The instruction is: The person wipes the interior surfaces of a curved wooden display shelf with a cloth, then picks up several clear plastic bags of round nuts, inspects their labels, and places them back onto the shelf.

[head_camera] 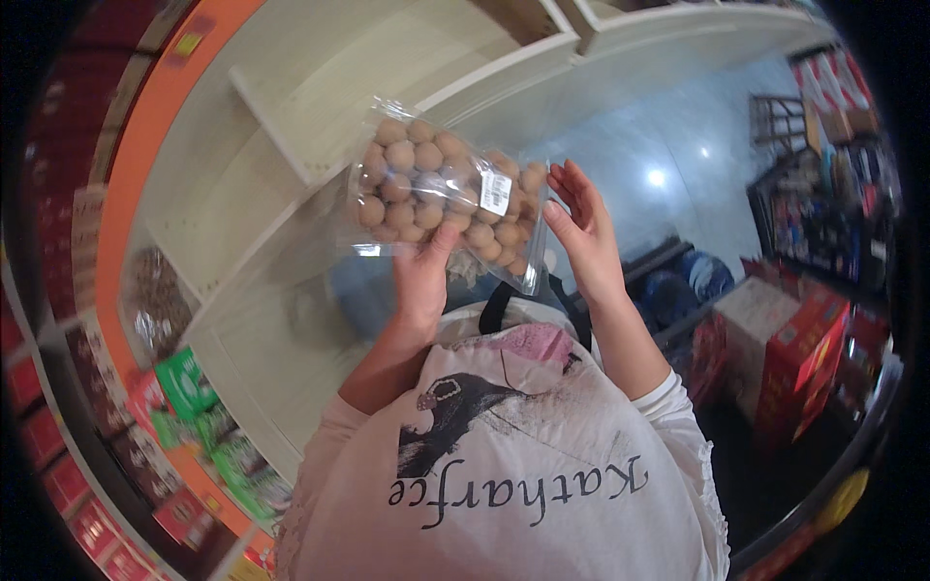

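In front of my chest is clear plastic packaging filled with round, light-brown dried fruits, apparently longans [429,185]. A white label [495,192] with print and a barcode is stuck on its right part. The plastic overlaps near the middle, and I cannot tell whether this is one bag or two. My left hand [425,272] grips the lower edge, thumb on the front and fingers hidden behind. At the right end, my right hand [587,225] has its thumb and fingers apart, close beside the plastic edge; whether it touches is unclear.
Pale wooden shelving [269,131] with dividers curves along the left and top. A clear bag of brown goods [156,298] and green packets [187,383] sit by an orange shelf edge [131,181]. Red boxes [803,356] stand right, near large blue bottles [705,279].
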Motion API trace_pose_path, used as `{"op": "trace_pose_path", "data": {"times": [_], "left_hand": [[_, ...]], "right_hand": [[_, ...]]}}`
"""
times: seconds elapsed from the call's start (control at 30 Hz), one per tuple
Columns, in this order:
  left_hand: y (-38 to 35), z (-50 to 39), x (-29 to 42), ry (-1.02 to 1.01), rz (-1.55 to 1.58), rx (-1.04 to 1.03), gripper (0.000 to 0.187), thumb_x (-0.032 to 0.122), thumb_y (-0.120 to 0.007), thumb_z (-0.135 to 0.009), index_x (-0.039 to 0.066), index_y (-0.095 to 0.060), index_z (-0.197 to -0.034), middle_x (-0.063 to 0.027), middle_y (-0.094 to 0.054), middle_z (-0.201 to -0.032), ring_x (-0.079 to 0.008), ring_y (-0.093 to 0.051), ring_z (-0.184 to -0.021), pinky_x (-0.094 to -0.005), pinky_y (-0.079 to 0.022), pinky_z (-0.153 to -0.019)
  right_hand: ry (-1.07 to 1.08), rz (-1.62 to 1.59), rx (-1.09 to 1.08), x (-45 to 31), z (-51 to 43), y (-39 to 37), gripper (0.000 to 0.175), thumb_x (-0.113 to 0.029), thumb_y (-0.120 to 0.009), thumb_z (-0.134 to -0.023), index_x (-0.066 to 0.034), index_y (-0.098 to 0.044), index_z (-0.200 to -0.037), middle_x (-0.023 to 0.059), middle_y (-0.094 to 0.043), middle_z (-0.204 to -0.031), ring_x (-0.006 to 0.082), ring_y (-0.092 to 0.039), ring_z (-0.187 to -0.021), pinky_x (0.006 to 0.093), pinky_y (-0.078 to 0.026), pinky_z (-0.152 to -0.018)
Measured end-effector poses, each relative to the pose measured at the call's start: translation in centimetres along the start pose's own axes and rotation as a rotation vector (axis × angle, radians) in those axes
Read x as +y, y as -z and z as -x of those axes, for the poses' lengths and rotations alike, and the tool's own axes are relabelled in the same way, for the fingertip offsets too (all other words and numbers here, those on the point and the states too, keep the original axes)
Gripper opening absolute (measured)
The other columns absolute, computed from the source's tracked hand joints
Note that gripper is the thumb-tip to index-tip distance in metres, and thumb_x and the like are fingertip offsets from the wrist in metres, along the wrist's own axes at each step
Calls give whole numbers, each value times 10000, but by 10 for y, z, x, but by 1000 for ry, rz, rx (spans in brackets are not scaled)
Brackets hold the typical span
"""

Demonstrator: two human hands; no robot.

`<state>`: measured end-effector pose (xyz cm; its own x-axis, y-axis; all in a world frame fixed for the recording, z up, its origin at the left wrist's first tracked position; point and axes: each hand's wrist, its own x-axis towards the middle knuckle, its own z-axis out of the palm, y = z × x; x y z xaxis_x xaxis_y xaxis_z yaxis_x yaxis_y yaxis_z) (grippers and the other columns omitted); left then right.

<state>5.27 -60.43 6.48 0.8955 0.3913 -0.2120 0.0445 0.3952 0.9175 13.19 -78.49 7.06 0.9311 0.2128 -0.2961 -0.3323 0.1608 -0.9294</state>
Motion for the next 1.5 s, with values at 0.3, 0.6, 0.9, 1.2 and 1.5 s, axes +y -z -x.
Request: {"op": "trace_pose_path", "data": {"times": [0.3, 0.6, 0.9, 1.2, 1.5], "left_hand": [[44, 47, -8, -206, 107, 247, 417, 133, -563, -970, 3, -450, -1351, -63, -503, -1342, -183, -475, -1223, -348, -352, -1064], [217, 91, 29, -99, -184, 298, 298, 125, -633, -914, -14, -554, -1165, -56, -667, -946, -146, -616, -913, -291, -486, -852], [359, 169, 113, -707, -419, 1219, 394, 43, -589, -890, 11, -480, -1267, -116, -532, -1268, -199, -504, -1175, -330, -377, -1027], [460, 110, 192, -848, -492, 1230, 453, 7, -610, -847, 14, -487, -1283, -121, -504, -1313, -225, -473, -1224, -340, -353, -1048], [593, 36, 219, -309, -727, 1030, 525, 58, -686, -786, 63, -529, -1287, -130, -511, -1343, -257, -492, -1244, -363, -385, -1037]], "right_hand": [[-372, -262, -337, -1, -8, -49, 541, -338, -668, -907, 11, -465, -1268, 129, -599, -1168, 219, -607, -1042, 362, -504, -902], [288, 114, -520, -7, 4, -198, 428, -214, -726, -861, 24, -555, -1173, 87, -640, -1067, 155, -601, -961, 323, -483, -865], [733, 769, -1050, 8, 43, -398, 245, -189, -803, -746, -37, -698, -907, 102, -672, -745, 249, -630, -624, 316, -500, -598], [932, 752, -1411, 20, 42, -499, 265, -183, -787, -712, -38, -677, -905, 74, -727, -955, 265, -702, -795, 331, -550, -673], [691, 804, -1399, 48, 7, -605, 309, -257, -805, -704, -73, -696, -926, 83, -713, -860, 255, -693, -750, 318, -531, -652]]}}
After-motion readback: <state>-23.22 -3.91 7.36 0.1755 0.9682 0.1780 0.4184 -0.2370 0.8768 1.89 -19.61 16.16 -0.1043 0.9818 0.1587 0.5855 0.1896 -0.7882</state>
